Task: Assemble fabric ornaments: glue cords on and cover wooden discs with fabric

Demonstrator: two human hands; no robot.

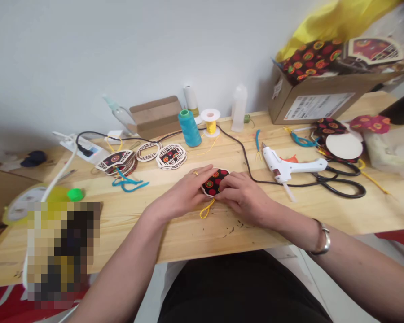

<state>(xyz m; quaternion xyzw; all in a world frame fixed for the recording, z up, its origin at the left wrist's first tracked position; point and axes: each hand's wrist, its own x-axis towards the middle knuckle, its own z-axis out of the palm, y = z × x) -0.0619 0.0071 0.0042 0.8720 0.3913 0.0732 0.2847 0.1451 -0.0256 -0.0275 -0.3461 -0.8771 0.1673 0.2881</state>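
Head view: a cardboard box at the right holds patterned cloth and a fan-shaped piece; what lies deeper is hidden. Pixelation covers the lower-left area. On the wooden table, a small patterned piece lies between the hands, partly covered by fingers. The left hand grips its left edge, fingers nearly straight; the right hand, fingers bent, pinches its lower right edge beside a yellow cord loop. Both forearms slant inward.

Patterned piece: black with red, orange motifs; thread cone: teal.
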